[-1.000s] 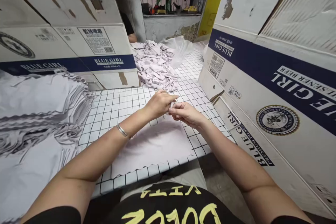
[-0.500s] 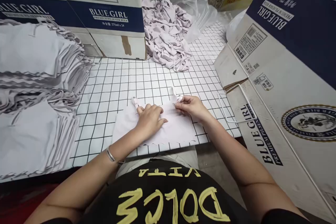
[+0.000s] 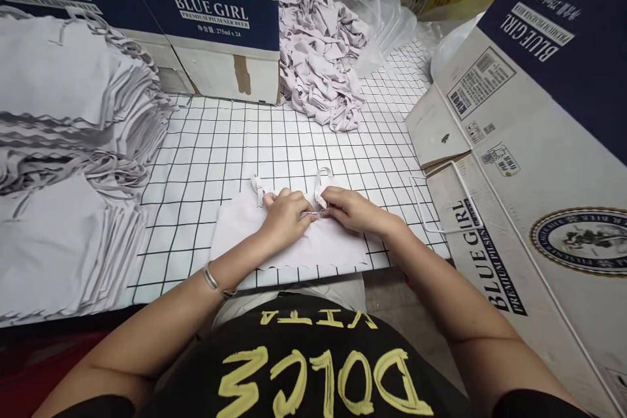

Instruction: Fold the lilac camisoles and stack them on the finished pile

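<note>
A pale pink camisole [image 3: 240, 235] lies flat near the table's front edge, its straps towards the far side. My left hand [image 3: 288, 219] rests on its upper part, with thumb and fingers closed on the fabric near the middle of the top edge. Close beside it, my right hand [image 3: 355, 211] pinches the same edge at the foot of the right strap [image 3: 322, 183], which stands up in a loop. The left strap [image 3: 257, 188] sticks up beyond my left fingers. Fingertips hide part of the pinched fabric.
Stacks of folded pale garments [image 3: 53, 72] fill the left side. Behind stands a Blue Girl beer carton [image 3: 225, 75]; a rumpled fabric heap [image 3: 321, 59] lies beside it, near clear plastic [image 3: 386, 19]. Another large carton [image 3: 490, 117] with a white wire frame [image 3: 463, 183] is on the right.
My right hand has moved left along the top edge to meet my left hand. Its strap now stands in a loop. My left thumb has closed in on the fabric.
</note>
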Demonstrator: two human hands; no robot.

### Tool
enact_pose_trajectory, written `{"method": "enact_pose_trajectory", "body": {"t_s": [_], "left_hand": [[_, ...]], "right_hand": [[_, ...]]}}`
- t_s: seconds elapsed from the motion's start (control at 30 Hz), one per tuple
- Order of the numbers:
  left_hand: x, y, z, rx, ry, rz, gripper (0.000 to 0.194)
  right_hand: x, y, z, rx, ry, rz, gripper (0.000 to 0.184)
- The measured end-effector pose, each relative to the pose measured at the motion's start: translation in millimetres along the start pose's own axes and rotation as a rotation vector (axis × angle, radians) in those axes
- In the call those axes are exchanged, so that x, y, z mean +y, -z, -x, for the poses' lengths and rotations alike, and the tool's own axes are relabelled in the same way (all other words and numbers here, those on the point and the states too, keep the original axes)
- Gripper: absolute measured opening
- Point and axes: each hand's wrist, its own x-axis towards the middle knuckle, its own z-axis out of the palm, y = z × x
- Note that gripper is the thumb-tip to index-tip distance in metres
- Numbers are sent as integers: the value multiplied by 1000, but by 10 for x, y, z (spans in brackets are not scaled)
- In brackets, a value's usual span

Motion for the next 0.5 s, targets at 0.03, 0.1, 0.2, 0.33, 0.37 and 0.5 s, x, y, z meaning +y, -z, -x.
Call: {"method": "enact_pose_trajectory", "body": {"t_s": [0.03,0.1,0.2,0.33,0.37,0.5], "left_hand": [[-4,-2,1,7,-14,-12,12],[-12,-9,3,18,-42,-40,12],[-16,-26,5,25,-69,-67,13],[-9,-37,7,20,-73,-65,14],[-7,-34,9,17,-71,-63,13],[-5,-6,23,10,-55,-35,11]], "right_hand": [[-3,0,-4,-11,3,-2,13],[-10,1,-13,-9,-1,-11,12],[-20,0,-26,-6,-8,-13,11],[-33,-10,-42,-29,27,-22,9],[-35,-11,-43,-29,30,-27,9],[-35,-36,-30,-7,11,-52,10]]}}
